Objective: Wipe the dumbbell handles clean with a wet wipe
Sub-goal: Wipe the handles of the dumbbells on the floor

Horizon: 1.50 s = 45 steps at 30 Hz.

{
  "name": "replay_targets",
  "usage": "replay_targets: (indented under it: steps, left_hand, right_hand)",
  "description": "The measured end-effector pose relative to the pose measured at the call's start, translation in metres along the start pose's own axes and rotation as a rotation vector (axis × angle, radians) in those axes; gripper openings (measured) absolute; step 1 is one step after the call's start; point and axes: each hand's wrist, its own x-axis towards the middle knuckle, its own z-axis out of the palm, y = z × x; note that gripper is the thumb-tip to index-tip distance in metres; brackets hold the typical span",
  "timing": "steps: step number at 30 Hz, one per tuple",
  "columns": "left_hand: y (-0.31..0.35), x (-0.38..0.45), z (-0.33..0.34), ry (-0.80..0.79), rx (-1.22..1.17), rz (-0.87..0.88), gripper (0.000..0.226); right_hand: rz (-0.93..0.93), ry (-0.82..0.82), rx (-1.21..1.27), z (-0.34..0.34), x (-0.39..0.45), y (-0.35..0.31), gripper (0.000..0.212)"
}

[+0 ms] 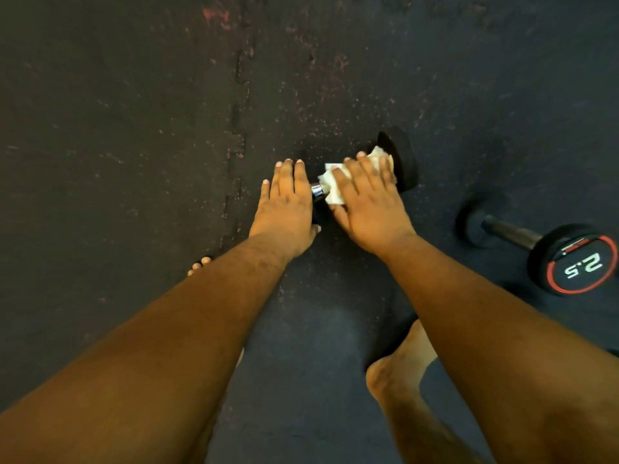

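Observation:
A black dumbbell [403, 162] lies on the dark rubber floor at the centre of the head view. Only a short shiny piece of its handle [316, 189] shows between my hands. My left hand [288, 202] rests flat on the dumbbell's left head and hides it, fingers straight. A white wet wipe [335, 187] is wrapped over the handle. My right hand [368, 202] holds that wipe, fingers draped over the far side and thumb on the near side. The right head stands just beyond my fingertips.
A second dumbbell [582, 259], marked 2.5 with a red ring, lies on the floor at the right. My bare right foot [402, 370] is below the hands, and left toes [200, 263] peek out beside my left forearm. A jigsaw mat seam [234, 145] runs up the floor.

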Motion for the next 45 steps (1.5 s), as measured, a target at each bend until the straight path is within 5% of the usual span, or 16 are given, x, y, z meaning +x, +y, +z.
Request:
replay_targets:
  steps: [3,7,15,19,26,30,37,42,45]
  left_hand:
    - [0.0,-0.001,0.002,-0.007,0.029,0.001,0.117]
    - [-0.003,0.001,0.002,-0.016,0.017,0.007,0.119]
    - [0.0,-0.002,0.005,-0.032,0.06,0.008,0.114]
    - [-0.002,-0.002,0.002,-0.035,0.041,0.007,0.115]
    - [-0.001,-0.001,0.003,-0.032,0.071,0.004,0.116]
    - [-0.002,-0.001,0.004,-0.029,0.049,0.003,0.116]
    - [0.0,-0.002,0.002,-0.032,0.062,0.005,0.116]
    - [-0.002,-0.002,0.001,-0.045,0.045,0.002,0.116]
    - [-0.002,0.0,-0.006,-0.071,0.059,0.012,0.116]
  right_hand:
    - [-0.11,-0.015,-0.03,0.0,0.011,-0.007,0.057]
    - [-0.037,-0.158,-0.093,-0.019,0.056,-0.014,0.047]
    - [-0.126,-0.051,-0.062,-0.005,0.021,-0.003,0.046]
    - [-0.117,-0.255,-0.07,-0.024,0.064,-0.016,0.042]
    - [-0.14,-0.079,-0.091,-0.006,0.017,0.011,0.053]
    - [-0.037,-0.304,-0.103,-0.028,0.066,-0.002,0.057]
    - [-0.078,-0.082,-0.088,-0.004,0.008,0.018,0.072]
    - [-0.111,-0.378,-0.126,-0.033,0.07,0.001,0.055]
    - [-0.267,-0.275,0.023,-0.024,0.055,0.001,0.038]
